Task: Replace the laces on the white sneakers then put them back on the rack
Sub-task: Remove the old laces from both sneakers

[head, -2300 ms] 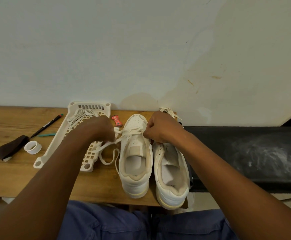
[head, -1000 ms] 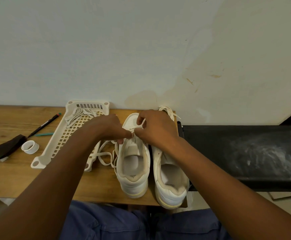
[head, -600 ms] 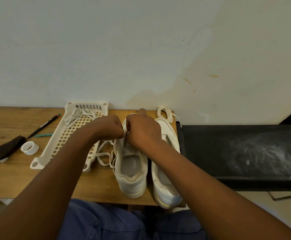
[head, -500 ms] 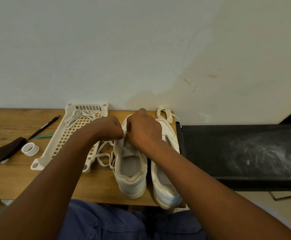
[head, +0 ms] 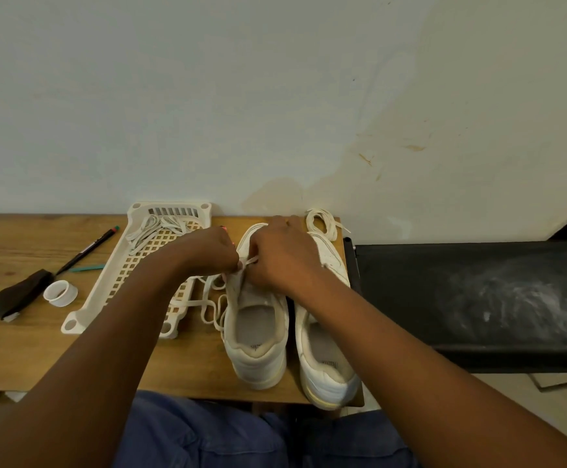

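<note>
Over the left sneaker [head: 256, 319] on the table [head: 22, 349], both hands, left hand [head: 207, 251] and right hand [head: 282, 258], pinch the lace [head: 250, 261], apparently threading an eyelet; next, pull it through evenly.

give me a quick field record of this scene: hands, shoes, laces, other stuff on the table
left hand: pinches the lace at the left sneaker's eyelets
right hand: grips the same lace from the other side
right sneaker: beside the left one, heel overhanging the table edge, no lace seen on it
spare lace: coiled beyond the right sneaker's toe
tray: white lattice, left of the shoes, more laces at its far end
also on table: pen, tape roll, brown cloth
</note>
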The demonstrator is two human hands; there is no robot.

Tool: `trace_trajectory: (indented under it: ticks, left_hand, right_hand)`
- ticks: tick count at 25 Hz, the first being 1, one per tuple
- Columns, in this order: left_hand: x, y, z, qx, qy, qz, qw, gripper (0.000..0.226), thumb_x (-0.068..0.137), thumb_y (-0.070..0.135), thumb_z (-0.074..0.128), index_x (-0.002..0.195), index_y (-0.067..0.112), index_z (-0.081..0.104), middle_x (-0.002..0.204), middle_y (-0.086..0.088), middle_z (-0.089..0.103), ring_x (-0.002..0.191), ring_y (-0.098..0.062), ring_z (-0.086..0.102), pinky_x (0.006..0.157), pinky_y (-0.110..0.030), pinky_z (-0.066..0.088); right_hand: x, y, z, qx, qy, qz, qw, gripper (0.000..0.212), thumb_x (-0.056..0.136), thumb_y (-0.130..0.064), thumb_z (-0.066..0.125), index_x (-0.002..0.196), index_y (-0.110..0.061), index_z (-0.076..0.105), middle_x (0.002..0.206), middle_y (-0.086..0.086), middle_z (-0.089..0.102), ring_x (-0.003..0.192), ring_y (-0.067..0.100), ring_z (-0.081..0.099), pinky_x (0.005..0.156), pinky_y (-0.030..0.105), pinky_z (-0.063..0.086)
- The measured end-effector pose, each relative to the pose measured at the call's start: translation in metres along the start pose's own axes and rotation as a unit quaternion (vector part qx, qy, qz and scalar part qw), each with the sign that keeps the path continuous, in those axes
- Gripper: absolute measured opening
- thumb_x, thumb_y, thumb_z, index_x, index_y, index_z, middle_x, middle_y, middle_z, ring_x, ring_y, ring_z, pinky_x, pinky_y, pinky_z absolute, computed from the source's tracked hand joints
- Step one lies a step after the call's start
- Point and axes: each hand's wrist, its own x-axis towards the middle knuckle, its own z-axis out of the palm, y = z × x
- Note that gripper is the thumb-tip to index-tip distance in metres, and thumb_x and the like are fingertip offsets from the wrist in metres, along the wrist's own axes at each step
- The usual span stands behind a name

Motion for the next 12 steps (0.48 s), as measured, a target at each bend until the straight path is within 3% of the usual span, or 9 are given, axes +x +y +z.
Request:
trace_trajectory:
  ticks: [2, 4, 6, 8, 10, 12]
  left_hand:
    - [0.000, -0.001, 0.000, -0.001, 0.002, 0.000, 1.000, 0.043, 0.089, 0.012, 0.071, 0.052, 0.010, 0.050, 0.057, -0.004, 0.046, 0.057, -0.019, 0.042, 0.065, -0.033, 0.038]
    - [-0.001, 0.000, -0.001, -0.006, -0.004, 0.004, 1.000, 0.042, 0.091, 0.013, 0.070, 0.054, 0.010, 0.052, 0.060, -0.004, 0.049, 0.059, -0.019, 0.045, 0.068, -0.034, 0.041]
    - [-0.002, 0.001, -0.001, -0.009, -0.009, 0.009, 1.000, 0.039, 0.092, 0.012, 0.070, 0.056, 0.010, 0.054, 0.062, -0.003, 0.051, 0.061, -0.018, 0.048, 0.069, -0.033, 0.043]
    - [-0.003, 0.002, -0.001, -0.006, -0.009, 0.011, 1.000, 0.038, 0.093, 0.013, 0.070, 0.058, 0.010, 0.055, 0.063, -0.003, 0.052, 0.062, -0.017, 0.049, 0.070, -0.033, 0.044]
    - [-0.003, 0.001, -0.001, -0.009, -0.007, 0.010, 1.000, 0.038, 0.092, 0.013, 0.070, 0.057, 0.011, 0.056, 0.060, -0.002, 0.052, 0.061, -0.017, 0.049, 0.070, -0.033, 0.044]
    - [-0.002, 0.001, -0.001, -0.013, -0.007, 0.009, 1.000, 0.039, 0.091, 0.012, 0.070, 0.054, 0.011, 0.056, 0.057, -0.002, 0.052, 0.059, -0.016, 0.048, 0.067, -0.032, 0.043]
  right_hand:
    - [-0.001, -0.002, 0.002, -0.009, 0.019, 0.001, 1.000, 0.031, 0.090, -0.042, 0.068, 0.111, -0.021, 0.076, 0.123, 0.008, 0.056, 0.124, 0.031, 0.045, 0.090, 0.040, 0.049]
    - [0.000, 0.003, -0.005, 0.016, 0.096, 0.037, 0.995, 0.022, 0.089, -0.034, 0.067, 0.103, -0.021, 0.078, 0.115, 0.003, 0.056, 0.116, 0.028, 0.047, 0.086, 0.039, 0.049]
    - [0.003, 0.014, -0.020, 0.070, 0.192, 0.118, 0.972, 0.014, 0.088, -0.027, 0.065, 0.094, -0.022, 0.077, 0.112, 0.000, 0.055, 0.111, 0.024, 0.047, 0.085, 0.040, 0.051]
    - [0.007, 0.025, -0.031, 0.118, 0.266, 0.156, 0.944, 0.015, 0.088, -0.023, 0.064, 0.099, -0.026, 0.073, 0.118, -0.002, 0.054, 0.113, 0.022, 0.047, 0.087, 0.037, 0.049]
    - [0.008, 0.026, -0.029, 0.139, 0.251, 0.123, 0.950, 0.030, 0.083, -0.021, 0.066, 0.112, -0.028, 0.070, 0.126, -0.001, 0.049, 0.119, 0.023, 0.045, 0.090, 0.034, 0.044]
    - [0.005, 0.013, -0.019, 0.078, 0.151, 0.064, 0.983, 0.031, 0.079, -0.029, 0.069, 0.109, -0.028, 0.073, 0.123, 0.001, 0.050, 0.120, 0.027, 0.042, 0.094, 0.038, 0.040]
